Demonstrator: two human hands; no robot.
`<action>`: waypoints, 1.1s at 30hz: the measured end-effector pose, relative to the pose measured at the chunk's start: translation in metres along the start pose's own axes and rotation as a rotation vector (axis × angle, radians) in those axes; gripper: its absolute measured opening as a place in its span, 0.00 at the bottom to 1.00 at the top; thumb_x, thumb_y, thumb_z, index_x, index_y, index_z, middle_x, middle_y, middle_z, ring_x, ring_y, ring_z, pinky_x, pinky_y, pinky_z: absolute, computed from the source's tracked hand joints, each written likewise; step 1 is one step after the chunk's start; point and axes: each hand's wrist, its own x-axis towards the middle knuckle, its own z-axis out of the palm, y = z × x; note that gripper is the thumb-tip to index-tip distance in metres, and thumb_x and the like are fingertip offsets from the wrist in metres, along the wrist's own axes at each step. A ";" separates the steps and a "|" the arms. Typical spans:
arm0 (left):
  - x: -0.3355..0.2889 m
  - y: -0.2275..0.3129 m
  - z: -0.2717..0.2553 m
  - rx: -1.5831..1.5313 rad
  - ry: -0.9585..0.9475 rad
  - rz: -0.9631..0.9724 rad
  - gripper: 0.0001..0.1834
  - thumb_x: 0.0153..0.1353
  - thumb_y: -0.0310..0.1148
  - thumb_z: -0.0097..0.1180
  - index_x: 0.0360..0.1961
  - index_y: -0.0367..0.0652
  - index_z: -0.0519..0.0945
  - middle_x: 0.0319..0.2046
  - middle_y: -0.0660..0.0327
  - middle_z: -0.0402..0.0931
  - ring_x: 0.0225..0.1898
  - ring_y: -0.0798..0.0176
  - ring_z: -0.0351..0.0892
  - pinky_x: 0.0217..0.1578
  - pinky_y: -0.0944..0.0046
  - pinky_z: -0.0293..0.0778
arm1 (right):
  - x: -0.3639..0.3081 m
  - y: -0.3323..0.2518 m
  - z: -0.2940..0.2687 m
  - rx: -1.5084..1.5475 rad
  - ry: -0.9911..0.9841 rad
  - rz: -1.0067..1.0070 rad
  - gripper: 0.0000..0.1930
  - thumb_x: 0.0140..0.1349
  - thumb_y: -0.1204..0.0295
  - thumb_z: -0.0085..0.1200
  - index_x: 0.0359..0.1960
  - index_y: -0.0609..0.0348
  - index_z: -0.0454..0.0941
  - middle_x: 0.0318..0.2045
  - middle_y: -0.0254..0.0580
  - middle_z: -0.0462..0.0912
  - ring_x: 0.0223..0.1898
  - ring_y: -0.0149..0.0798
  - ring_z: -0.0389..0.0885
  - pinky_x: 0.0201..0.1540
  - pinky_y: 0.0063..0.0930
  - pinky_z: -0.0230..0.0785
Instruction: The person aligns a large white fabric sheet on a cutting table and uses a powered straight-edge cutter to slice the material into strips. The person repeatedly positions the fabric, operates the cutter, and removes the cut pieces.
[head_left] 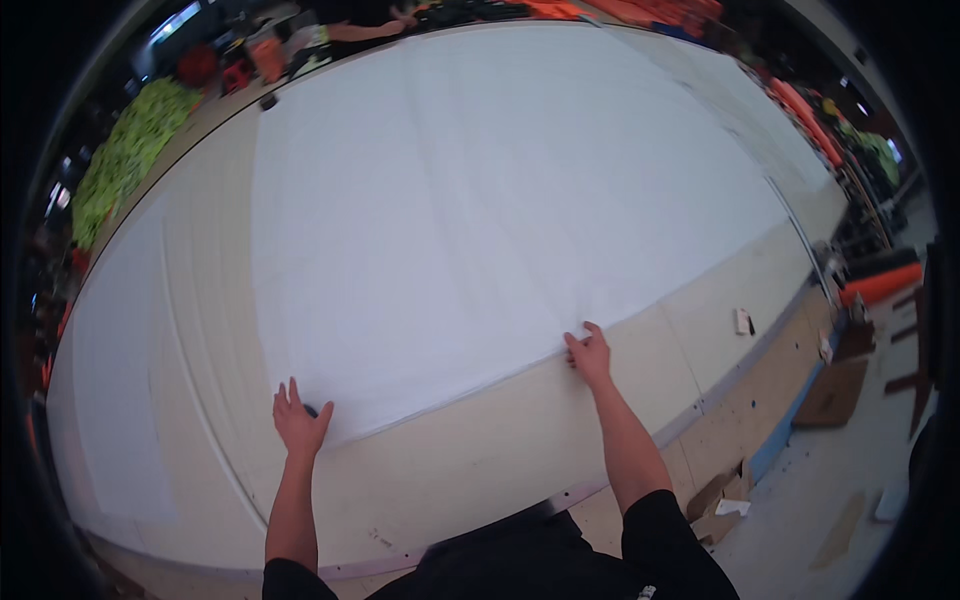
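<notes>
A large white sheet (520,180), which looks like thin fabric, lies spread over the broad pale table (470,440), with faint creases running through it. At the sheet's near left corner my left hand (300,418) has its fingers spread. A small dark object (312,410) shows beside that palm, partly hidden by the hand. Farther right, my right hand (592,355) is at the sheet's near edge, its fingers bent and pinching the edge. A crease runs up the sheet from there.
A small black object (268,102) sits at the sheet's far left corner. A long pale strip (190,375) lies left, a metal bar (795,230) right. A small white item (743,321) rests near the right edge. Yellow-green cloth (130,150) and another person's arm (365,30) appear beyond.
</notes>
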 end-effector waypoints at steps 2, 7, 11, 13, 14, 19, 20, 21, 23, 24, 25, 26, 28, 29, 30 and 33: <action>-0.017 0.069 -0.005 -0.080 0.111 0.188 0.45 0.60 0.44 0.71 0.76 0.41 0.66 0.76 0.42 0.61 0.76 0.32 0.58 0.74 0.36 0.58 | -0.022 0.010 -0.024 0.223 -0.025 0.096 0.33 0.68 0.64 0.68 0.70 0.66 0.70 0.32 0.41 0.84 0.27 0.32 0.86 0.29 0.28 0.80; -0.089 0.277 0.041 -0.253 0.035 0.570 0.38 0.63 0.36 0.68 0.72 0.37 0.69 0.76 0.42 0.60 0.78 0.33 0.56 0.75 0.35 0.56 | -0.106 0.062 -0.136 0.383 -0.138 0.166 0.23 0.73 0.66 0.64 0.64 0.65 0.76 0.35 0.40 0.86 0.33 0.31 0.87 0.36 0.26 0.81; -0.164 0.450 0.083 -0.305 -0.080 0.817 0.39 0.63 0.40 0.68 0.72 0.37 0.70 0.76 0.41 0.60 0.78 0.32 0.54 0.76 0.34 0.53 | -0.167 0.138 -0.259 0.531 -0.159 0.233 0.19 0.75 0.67 0.62 0.61 0.64 0.80 0.38 0.40 0.88 0.35 0.32 0.88 0.39 0.26 0.81; -0.200 0.538 0.103 -0.313 -0.123 0.935 0.40 0.64 0.42 0.67 0.73 0.37 0.69 0.77 0.40 0.59 0.79 0.33 0.54 0.76 0.34 0.53 | -0.191 0.181 -0.329 0.528 -0.104 0.286 0.18 0.74 0.67 0.61 0.61 0.63 0.80 0.39 0.41 0.89 0.35 0.33 0.88 0.39 0.26 0.81; -0.223 0.582 0.118 -0.333 -0.142 0.936 0.40 0.64 0.43 0.67 0.73 0.37 0.69 0.78 0.41 0.58 0.79 0.33 0.54 0.76 0.34 0.53 | -0.199 0.199 -0.367 0.501 -0.069 0.349 0.18 0.74 0.68 0.61 0.61 0.63 0.80 0.38 0.42 0.89 0.35 0.33 0.88 0.39 0.27 0.81; -0.278 0.797 0.146 -0.399 -0.233 1.063 0.40 0.66 0.47 0.65 0.76 0.45 0.69 0.79 0.45 0.56 0.80 0.34 0.52 0.76 0.35 0.53 | -0.188 0.243 -0.537 0.380 0.093 0.429 0.17 0.73 0.67 0.62 0.58 0.63 0.81 0.35 0.41 0.89 0.35 0.33 0.88 0.38 0.27 0.81; -0.283 0.848 0.144 -0.426 -0.243 1.085 0.39 0.66 0.47 0.65 0.76 0.49 0.69 0.79 0.46 0.56 0.80 0.35 0.50 0.76 0.33 0.53 | -0.166 0.247 -0.569 0.352 0.116 0.388 0.17 0.73 0.67 0.63 0.58 0.63 0.82 0.34 0.40 0.88 0.34 0.32 0.88 0.38 0.27 0.80; -0.288 0.895 0.144 -0.409 -0.229 1.081 0.38 0.66 0.48 0.64 0.75 0.51 0.70 0.80 0.46 0.56 0.81 0.35 0.50 0.75 0.32 0.52 | -0.140 0.247 -0.595 0.312 0.124 0.338 0.17 0.73 0.67 0.63 0.58 0.62 0.82 0.34 0.40 0.88 0.34 0.31 0.88 0.38 0.27 0.80; -0.296 0.973 0.148 -0.369 -0.199 1.069 0.36 0.66 0.50 0.64 0.74 0.55 0.72 0.80 0.48 0.55 0.81 0.35 0.48 0.75 0.28 0.51 | -0.082 0.243 -0.639 0.237 0.134 0.237 0.17 0.73 0.67 0.62 0.59 0.62 0.81 0.36 0.40 0.88 0.35 0.30 0.87 0.38 0.26 0.79; -0.298 1.000 0.152 -0.329 -0.191 1.098 0.35 0.66 0.51 0.64 0.73 0.56 0.74 0.80 0.48 0.55 0.81 0.35 0.48 0.75 0.27 0.50 | -0.052 0.239 -0.654 0.234 0.113 0.207 0.18 0.73 0.66 0.63 0.59 0.62 0.81 0.36 0.40 0.88 0.35 0.30 0.87 0.38 0.25 0.79; -0.295 1.028 0.159 -0.294 -0.175 1.130 0.35 0.66 0.52 0.63 0.73 0.57 0.75 0.80 0.48 0.56 0.81 0.35 0.47 0.75 0.26 0.49 | -0.020 0.232 -0.666 0.230 0.099 0.168 0.18 0.73 0.66 0.63 0.59 0.62 0.81 0.36 0.39 0.88 0.35 0.30 0.87 0.39 0.25 0.79; -0.290 1.065 0.168 -0.272 -0.155 1.166 0.34 0.66 0.53 0.63 0.72 0.58 0.76 0.80 0.48 0.56 0.81 0.35 0.47 0.75 0.25 0.47 | 0.013 0.228 -0.683 0.216 0.095 0.124 0.18 0.73 0.66 0.63 0.60 0.61 0.81 0.35 0.39 0.88 0.35 0.29 0.87 0.39 0.25 0.79; -0.292 1.101 0.187 -0.276 -0.172 1.181 0.35 0.67 0.54 0.63 0.71 0.51 0.76 0.78 0.48 0.60 0.80 0.36 0.50 0.77 0.28 0.44 | 0.060 0.229 -0.716 0.128 0.062 0.077 0.18 0.72 0.66 0.64 0.59 0.61 0.82 0.36 0.37 0.88 0.36 0.29 0.87 0.40 0.25 0.79; -0.292 1.110 0.198 -0.283 -0.186 1.174 0.36 0.67 0.54 0.62 0.71 0.48 0.75 0.77 0.48 0.62 0.80 0.36 0.52 0.78 0.29 0.44 | 0.078 0.232 -0.733 0.070 0.052 0.054 0.18 0.72 0.66 0.64 0.59 0.61 0.82 0.36 0.37 0.88 0.37 0.29 0.87 0.40 0.25 0.79; -0.289 1.119 0.204 -0.292 -0.188 1.177 0.36 0.66 0.53 0.63 0.71 0.47 0.75 0.76 0.48 0.63 0.79 0.37 0.54 0.78 0.30 0.44 | 0.102 0.233 -0.752 0.012 0.042 0.033 0.18 0.72 0.66 0.64 0.59 0.61 0.82 0.37 0.37 0.88 0.37 0.28 0.87 0.40 0.25 0.80; -0.283 1.104 0.192 -0.280 -0.254 1.118 0.35 0.63 0.48 0.66 0.70 0.46 0.76 0.75 0.48 0.65 0.78 0.39 0.59 0.78 0.31 0.45 | 0.154 0.250 -0.820 0.047 0.011 0.157 0.18 0.72 0.65 0.65 0.58 0.61 0.83 0.38 0.38 0.89 0.38 0.29 0.88 0.41 0.25 0.80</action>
